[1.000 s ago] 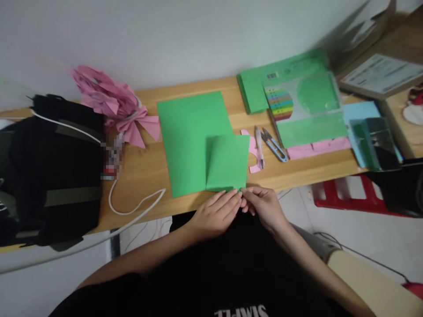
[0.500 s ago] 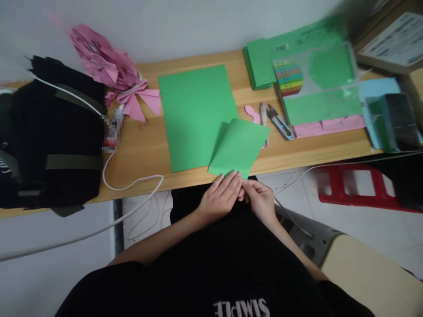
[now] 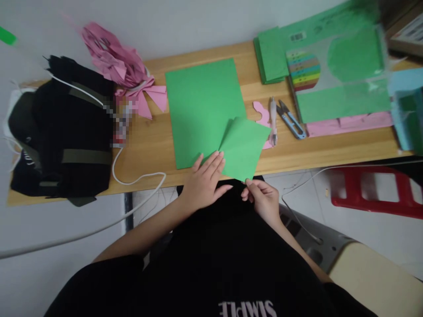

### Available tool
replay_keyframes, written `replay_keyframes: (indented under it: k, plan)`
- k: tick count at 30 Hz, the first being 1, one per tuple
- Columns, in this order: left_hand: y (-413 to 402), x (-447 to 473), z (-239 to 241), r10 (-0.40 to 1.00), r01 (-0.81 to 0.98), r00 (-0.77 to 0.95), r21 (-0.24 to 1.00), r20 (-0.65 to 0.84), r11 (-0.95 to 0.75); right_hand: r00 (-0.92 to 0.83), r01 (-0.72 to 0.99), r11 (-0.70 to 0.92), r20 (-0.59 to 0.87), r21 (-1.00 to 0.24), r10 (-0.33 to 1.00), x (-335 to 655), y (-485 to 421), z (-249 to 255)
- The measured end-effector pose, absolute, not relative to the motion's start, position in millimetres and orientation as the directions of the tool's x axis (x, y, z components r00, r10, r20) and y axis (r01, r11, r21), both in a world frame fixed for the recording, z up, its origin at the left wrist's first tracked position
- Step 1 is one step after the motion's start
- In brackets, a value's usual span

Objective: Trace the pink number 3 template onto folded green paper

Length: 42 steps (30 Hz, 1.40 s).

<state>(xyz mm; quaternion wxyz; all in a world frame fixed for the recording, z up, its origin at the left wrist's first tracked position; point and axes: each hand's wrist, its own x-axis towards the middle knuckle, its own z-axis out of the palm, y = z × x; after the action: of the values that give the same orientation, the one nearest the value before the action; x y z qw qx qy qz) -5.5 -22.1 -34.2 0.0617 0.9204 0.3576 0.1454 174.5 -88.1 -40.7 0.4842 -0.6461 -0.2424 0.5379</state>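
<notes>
A folded piece of green paper point(image 3: 245, 143) lies partly over a large flat green sheet point(image 3: 203, 105) and reaches past the table's front edge. My right hand point(image 3: 264, 198) pinches its near corner between thumb and fingers. Spread flat, my left hand point(image 3: 206, 182) rests at the left edge of the folded piece, its fingertips on the green paper and its thumb stretched out to the right. Just right of the folded paper are a pink paper cutout point(image 3: 261, 112), a white pen point(image 3: 272, 119) and blue-handled thread snips point(image 3: 291, 119).
At the left stand a black bag point(image 3: 79, 141) and a pink paper bundle point(image 3: 115, 57), with a white cable point(image 3: 140, 178) trailing over the edge. Folded green papers point(image 3: 271, 55) and a plastic pack of green paper point(image 3: 340, 70) lie at the back right. A red stool point(image 3: 370, 189) is below.
My left hand has slid left, away from the right hand, along the folded paper's lower edge. My right hand keeps its pinch on the corner. The camera view has shifted slightly.
</notes>
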Motion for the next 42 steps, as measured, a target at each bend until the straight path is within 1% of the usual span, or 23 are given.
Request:
replay_keyframes:
  k: [5, 8, 10, 14, 16, 19, 22, 25, 32, 39, 42]
  plan:
    - [2, -17, -29, 0.616, 0.599, 0.766, 0.142, 0.184, -0.788, 0.312, -0.225, -0.399, -0.454, -0.889, 0.835, 174, -88, -46]
    - [18, -25, -29, 0.571, 0.552, 0.808, 0.153, 0.146, -0.82, 0.316, -0.233, -0.391, -0.45, -0.89, 0.835, 174, -88, -46]
    - [29, -28, -29, 0.565, 0.533, 0.809, 0.199, 0.164, -0.822, 0.318, -0.239, -0.388, -0.45, -0.89, 0.835, 174, -87, -45]
    - [49, -29, -31, 0.6, 0.516, 0.749, 0.32, 0.282, -0.795, 0.319, -0.246, -0.389, -0.453, -0.888, 0.833, 174, -87, -43]
    - [55, -28, -34, 0.612, 0.494, 0.732, 0.384, 0.3, -0.78, 0.32, -0.247, -0.392, -0.456, -0.886, 0.83, 174, -87, -43]
    - [61, -26, -36, 0.659, 0.502, 0.702, 0.469, 0.27, -0.727, 0.317, -0.245, -0.394, -0.457, -0.886, 0.831, 174, -86, -43]
    - [64, -28, -35, 0.696, 0.54, 0.693, 0.504, 0.187, -0.674, 0.312, -0.238, -0.393, -0.453, -0.888, 0.835, 175, -87, -43]
    - [67, -31, -32, 0.687, 0.553, 0.719, 0.511, 0.107, -0.658, 0.312, -0.231, -0.389, -0.447, -0.892, 0.839, 175, -87, -43]
    - [73, -36, -24, 0.639, 0.56, 0.769, 0.492, -0.011, -0.667, 0.305, -0.206, -0.385, -0.432, -0.9, 0.849, 176, -89, -48]
    - [68, -43, -19, 0.563, 0.505, 0.826, 0.48, -0.029, -0.717, 0.295, -0.129, -0.372, -0.393, -0.919, 0.871, 177, -89, -49]
    - [60, -43, -17, 0.579, 0.524, 0.815, 0.449, -0.017, -0.724, 0.288, -0.05, -0.354, -0.353, -0.934, 0.89, 180, -91, -47]
